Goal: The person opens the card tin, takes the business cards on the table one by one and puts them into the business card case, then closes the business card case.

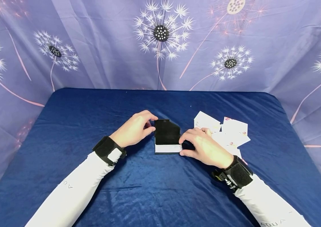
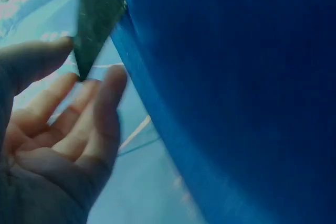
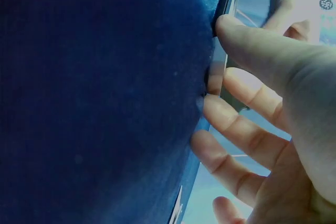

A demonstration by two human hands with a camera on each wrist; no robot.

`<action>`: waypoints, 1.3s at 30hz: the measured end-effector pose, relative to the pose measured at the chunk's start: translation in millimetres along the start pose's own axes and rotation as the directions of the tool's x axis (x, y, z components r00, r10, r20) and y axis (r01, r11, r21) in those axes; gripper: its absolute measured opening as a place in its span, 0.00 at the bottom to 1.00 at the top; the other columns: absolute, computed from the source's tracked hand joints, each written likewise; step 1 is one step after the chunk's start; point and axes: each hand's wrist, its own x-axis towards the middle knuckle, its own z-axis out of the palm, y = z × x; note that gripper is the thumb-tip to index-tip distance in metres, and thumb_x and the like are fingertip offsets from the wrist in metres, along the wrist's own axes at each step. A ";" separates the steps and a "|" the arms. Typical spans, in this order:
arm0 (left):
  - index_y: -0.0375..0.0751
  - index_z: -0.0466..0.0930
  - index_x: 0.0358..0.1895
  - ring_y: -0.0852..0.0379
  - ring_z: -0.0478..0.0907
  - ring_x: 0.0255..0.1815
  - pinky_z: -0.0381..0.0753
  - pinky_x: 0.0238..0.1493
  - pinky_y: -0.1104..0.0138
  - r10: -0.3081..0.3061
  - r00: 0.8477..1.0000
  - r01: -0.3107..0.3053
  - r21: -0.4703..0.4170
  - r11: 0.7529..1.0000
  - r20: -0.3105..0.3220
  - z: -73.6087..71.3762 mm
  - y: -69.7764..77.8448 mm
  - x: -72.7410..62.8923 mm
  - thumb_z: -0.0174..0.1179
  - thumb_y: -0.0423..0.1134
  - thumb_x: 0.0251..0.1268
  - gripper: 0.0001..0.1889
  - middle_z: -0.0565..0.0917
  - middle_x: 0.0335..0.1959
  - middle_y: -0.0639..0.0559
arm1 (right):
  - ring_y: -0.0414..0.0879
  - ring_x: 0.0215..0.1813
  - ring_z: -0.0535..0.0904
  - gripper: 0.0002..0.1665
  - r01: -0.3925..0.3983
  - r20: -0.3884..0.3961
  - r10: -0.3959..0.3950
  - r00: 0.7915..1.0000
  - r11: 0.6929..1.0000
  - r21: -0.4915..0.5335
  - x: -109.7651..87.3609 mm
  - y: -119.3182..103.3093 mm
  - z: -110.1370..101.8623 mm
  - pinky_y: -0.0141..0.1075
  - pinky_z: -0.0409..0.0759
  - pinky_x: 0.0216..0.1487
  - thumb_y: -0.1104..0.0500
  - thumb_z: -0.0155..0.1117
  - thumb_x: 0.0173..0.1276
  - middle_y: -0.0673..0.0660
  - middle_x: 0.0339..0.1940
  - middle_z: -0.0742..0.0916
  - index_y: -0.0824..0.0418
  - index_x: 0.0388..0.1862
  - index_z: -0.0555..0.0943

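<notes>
A small black card case (image 1: 167, 132) lies on the table with its lid raised and a white stack (image 1: 168, 148) inside. My left hand (image 1: 134, 128) holds the lid at its left edge, thumb and index finger at the upper corner. In the left wrist view the lid (image 2: 97, 22) appears as a dark, pointed panel between thumb and fingertips. At the case's right side, my right hand (image 1: 205, 146) holds the edge with thumb and index finger. The right wrist view shows the case's thin side (image 3: 227, 3) edge-on beside the thumb.
Several white printed cards (image 1: 235, 126) lie spread and overlapping to the right, partly beneath the right hand. A dark blue cloth (image 1: 149, 189) covers the table. Behind it hangs a lilac curtain (image 1: 106, 47) with dandelion prints.
</notes>
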 end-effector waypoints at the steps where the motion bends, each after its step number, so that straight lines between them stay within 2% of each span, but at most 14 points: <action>1: 0.31 0.82 0.63 0.53 0.87 0.47 0.85 0.51 0.59 -0.010 1.000 0.011 -0.018 1.000 0.011 1.4 -2.7 -0.2 0.67 0.32 0.74 0.18 0.84 0.55 0.43 | 0.48 0.51 0.79 0.18 0.001 0.002 -0.001 1.000 1.000 0.001 0.1 -0.2 0.1 0.55 0.63 0.55 0.49 0.83 0.64 0.47 0.45 0.85 0.50 0.47 0.85; 4: 0.31 0.80 0.67 0.53 0.87 0.50 0.84 0.54 0.58 -0.055 0.998 0.057 -0.064 0.996 0.038 4.7 -9.3 -0.8 0.65 0.33 0.76 0.20 0.84 0.59 0.42 | 0.47 0.51 0.79 0.18 0.000 0.007 0.000 1.000 1.000 0.000 0.1 -0.5 0.5 0.55 0.63 0.56 0.48 0.83 0.63 0.46 0.45 0.85 0.50 0.47 0.85; 8: 0.33 0.81 0.68 0.54 0.86 0.52 0.83 0.55 0.57 -0.090 0.994 0.094 -0.058 0.994 0.060 6.7 -12.3 -1.5 0.64 0.34 0.77 0.20 0.83 0.62 0.44 | 0.47 0.51 0.79 0.17 -0.003 0.012 0.003 1.000 1.000 0.002 0.1 -0.4 1.6 0.55 0.63 0.55 0.49 0.83 0.64 0.45 0.45 0.85 0.50 0.47 0.85; 11: 0.33 0.80 0.68 0.52 0.84 0.54 0.81 0.58 0.56 -0.084 0.993 0.085 -0.010 0.996 0.081 7.2 -10.8 -1.4 0.63 0.35 0.78 0.20 0.82 0.64 0.43 | 0.47 0.51 0.79 0.17 -0.003 0.013 0.003 1.000 1.000 0.002 0.3 -0.4 1.1 0.56 0.63 0.56 0.49 0.83 0.64 0.45 0.45 0.85 0.50 0.47 0.85; 17: 0.31 0.77 0.72 0.41 0.71 0.71 0.70 0.72 0.51 -0.112 0.981 0.096 0.102 0.990 0.159 5.4 -2.7 -3.3 0.60 0.38 0.81 0.23 0.76 0.73 0.40 | 0.47 0.51 0.79 0.17 -0.004 0.013 0.004 1.000 1.000 0.000 0.4 -0.2 0.3 0.56 0.63 0.56 0.48 0.82 0.64 0.46 0.44 0.85 0.50 0.47 0.85; 21: 0.32 0.75 0.73 0.39 0.68 0.74 0.69 0.72 0.48 -0.121 0.974 0.092 0.152 0.984 0.191 7.0 -1.1 -5.2 0.62 0.42 0.81 0.26 0.70 0.77 0.40 | 0.47 0.51 0.80 0.18 -0.004 0.013 0.004 1.000 1.000 -0.001 0.4 -0.6 -0.2 0.55 0.63 0.55 0.48 0.82 0.64 0.46 0.44 0.85 0.50 0.47 0.85; 25: 0.34 0.73 0.76 0.39 0.65 0.76 0.68 0.73 0.44 -0.103 0.973 0.062 0.196 0.979 0.209 7.8 1.8 -8.7 0.65 0.48 0.78 0.31 0.66 0.80 0.41 | 0.47 0.51 0.80 0.18 -0.003 0.016 0.003 1.000 1.000 -0.004 0.4 -0.7 -0.3 0.54 0.63 0.54 0.48 0.82 0.64 0.45 0.44 0.85 0.50 0.47 0.85; 33: 0.36 0.68 0.79 0.43 0.59 0.82 0.64 0.75 0.42 -0.088 0.962 0.041 0.183 0.982 0.259 9.2 7.3 -17.9 0.71 0.59 0.68 0.45 0.65 0.82 0.45 | 0.47 0.50 0.79 0.17 -0.001 0.014 0.001 1.000 1.000 -0.005 0.4 -0.2 0.0 0.55 0.63 0.55 0.49 0.82 0.64 0.46 0.44 0.85 0.51 0.47 0.85; 39: 0.35 0.65 0.81 0.46 0.57 0.84 0.61 0.78 0.43 -0.082 0.952 0.033 0.169 0.985 0.295 9.2 8.5 -23.0 0.73 0.61 0.66 0.49 0.62 0.84 0.43 | 0.47 0.50 0.79 0.17 -0.003 0.015 0.003 1.000 1.000 -0.006 0.1 0.3 0.4 0.56 0.63 0.55 0.49 0.82 0.64 0.46 0.44 0.85 0.51 0.47 0.85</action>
